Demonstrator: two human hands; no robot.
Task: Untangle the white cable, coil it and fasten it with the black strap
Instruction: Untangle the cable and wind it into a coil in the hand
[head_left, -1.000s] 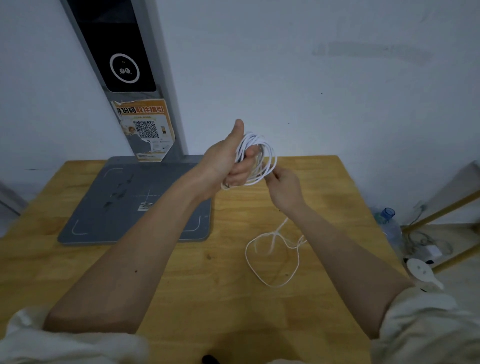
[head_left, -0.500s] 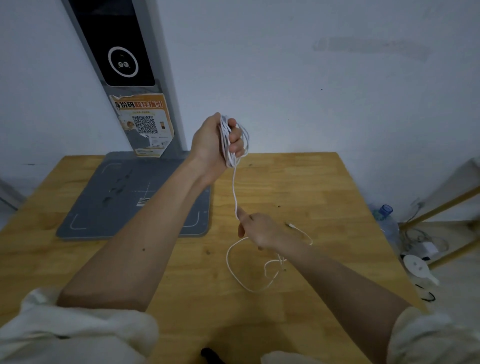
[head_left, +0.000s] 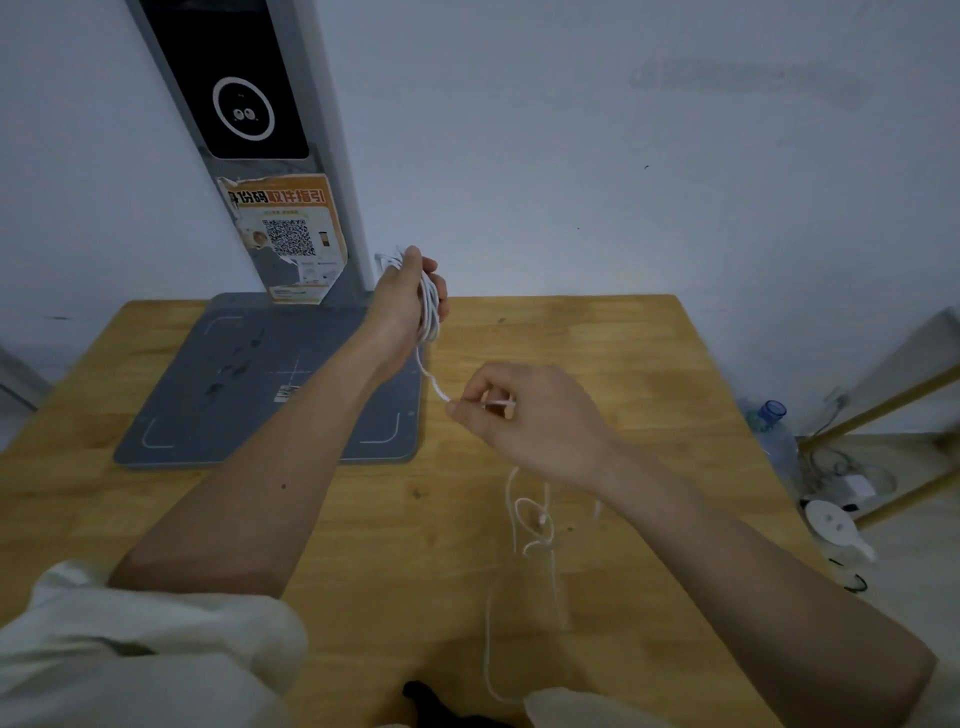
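My left hand (head_left: 410, 299) is raised over the table's back edge, closed around several loops of the white cable (head_left: 429, 306). One strand drops from that coil to my right hand (head_left: 524, 415), which pinches it between thumb and fingers. The loose rest of the cable (head_left: 535, 530) lies in a tangled loop on the wooden table (head_left: 597, 338) under my right forearm and trails toward the near edge. A dark shape at the bottom edge (head_left: 423, 696) may be the black strap; I cannot tell.
A grey base plate (head_left: 218, 395) with a tall post (head_left: 249, 130) carrying a QR sticker stands at the back left. On the floor to the right are a water bottle (head_left: 774, 431), a white plug (head_left: 834, 522) and a yellow-legged frame (head_left: 883, 410).
My left hand with the coil moved left and lowered slightly. My right hand slid along the strand, rising toward the coil, and the loose loop on the table shifted toward the near edge.
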